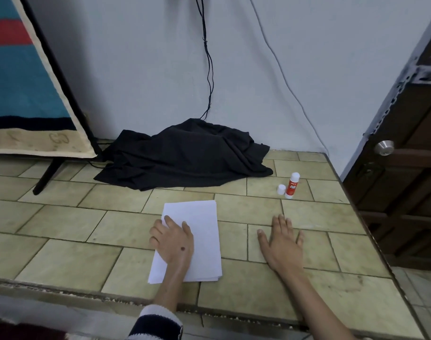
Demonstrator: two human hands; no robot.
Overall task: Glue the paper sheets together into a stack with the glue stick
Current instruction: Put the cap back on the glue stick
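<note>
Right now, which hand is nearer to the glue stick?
Right. The right hand lies flat on the tiles, below the glue stick; the left hand rests on the paper stack, farther left.

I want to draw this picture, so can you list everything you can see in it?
paper sheets: one stack, white, on the tiled counter near the front
glue stick: one, red and white, standing far right
cap: one, white, just left of the glue stick
cloth: one, black, heaped against the wall
cables: several, dark and grey, hanging down the wall
rug: one, blue, red and cream, far left
door: one, brown, right
left hand: flat on the paper
right hand: flat on the tiles
</note>
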